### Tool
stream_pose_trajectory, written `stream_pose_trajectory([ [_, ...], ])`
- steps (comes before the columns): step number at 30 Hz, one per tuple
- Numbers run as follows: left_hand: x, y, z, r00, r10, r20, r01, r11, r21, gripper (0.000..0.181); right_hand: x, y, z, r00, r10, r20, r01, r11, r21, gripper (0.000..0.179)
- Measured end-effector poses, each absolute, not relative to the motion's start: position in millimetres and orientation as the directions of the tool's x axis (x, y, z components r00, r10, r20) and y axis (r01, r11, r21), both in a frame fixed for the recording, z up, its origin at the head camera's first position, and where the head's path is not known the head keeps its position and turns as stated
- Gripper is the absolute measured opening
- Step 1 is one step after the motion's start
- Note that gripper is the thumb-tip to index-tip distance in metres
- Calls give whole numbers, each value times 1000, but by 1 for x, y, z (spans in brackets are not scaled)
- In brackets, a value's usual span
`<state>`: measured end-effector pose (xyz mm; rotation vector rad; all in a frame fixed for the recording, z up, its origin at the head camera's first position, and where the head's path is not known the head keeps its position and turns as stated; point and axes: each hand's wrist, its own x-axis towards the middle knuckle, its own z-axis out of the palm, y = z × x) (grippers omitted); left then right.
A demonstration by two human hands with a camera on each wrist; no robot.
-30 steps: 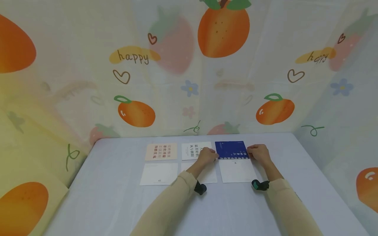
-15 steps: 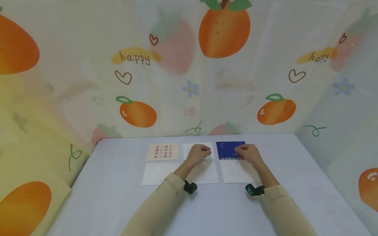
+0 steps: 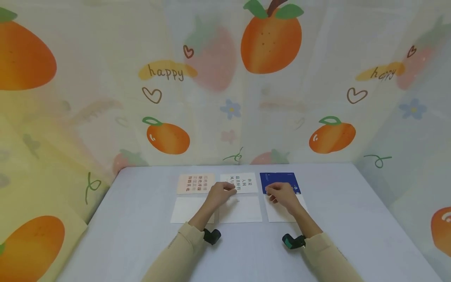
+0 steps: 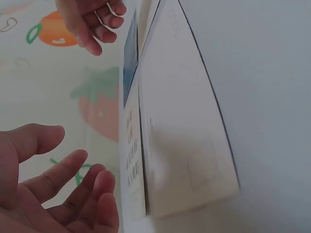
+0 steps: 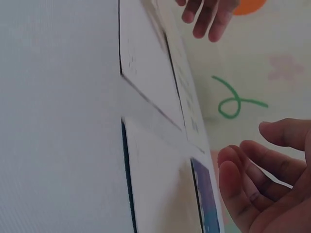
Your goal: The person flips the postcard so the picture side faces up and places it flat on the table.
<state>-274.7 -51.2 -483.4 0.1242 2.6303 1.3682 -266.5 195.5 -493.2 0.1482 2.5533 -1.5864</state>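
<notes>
Two rows of cards lie flat on the table. At the back are a cream card (image 3: 195,184) with printed characters, a white printed card (image 3: 246,182) and a dark blue card (image 3: 278,178). In front of these lie three plain white cards, the left one (image 3: 190,207), the middle one (image 3: 243,211) and the right one (image 3: 280,213). My left hand (image 3: 220,194) hovers over the middle cards, its fingers loosely bent and holding nothing. Over the blue card and the white card before it hangs my right hand (image 3: 285,196), likewise relaxed, with thumb and fingers apart in the right wrist view.
The cards rest on a table with a white cloth (image 3: 127,235). Behind it hangs a curtain (image 3: 208,129) printed with oranges and strawberries. Each wrist wears a small black camera, the left one (image 3: 212,236) and the right one (image 3: 293,241).
Both hands have drawn back toward me and to the left from the blue card. The right hand has let go of its right edge. The cards keep their places.
</notes>
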Motion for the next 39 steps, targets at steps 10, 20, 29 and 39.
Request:
stream_pose_trajectory([
  [10,-260,-89,-485,-989,97,-107,-23,625,780,30,-252,157,-502,-982,-51,-183,156,337,-929,27],
  [20,-251,-117,-483,-995,36,-95,-47,672,739,31,-250,119,-502,-967,-159,-199,149,278,-949,26],
  [29,-239,-153,-482,-992,-36,-119,-113,661,741,36,-255,94,-494,-922,-301,-244,165,264,-950,31],
  [39,-228,-184,-485,-981,-122,-151,-192,715,672,42,-249,62,-492,-886,-352,-301,214,267,-940,33],
])
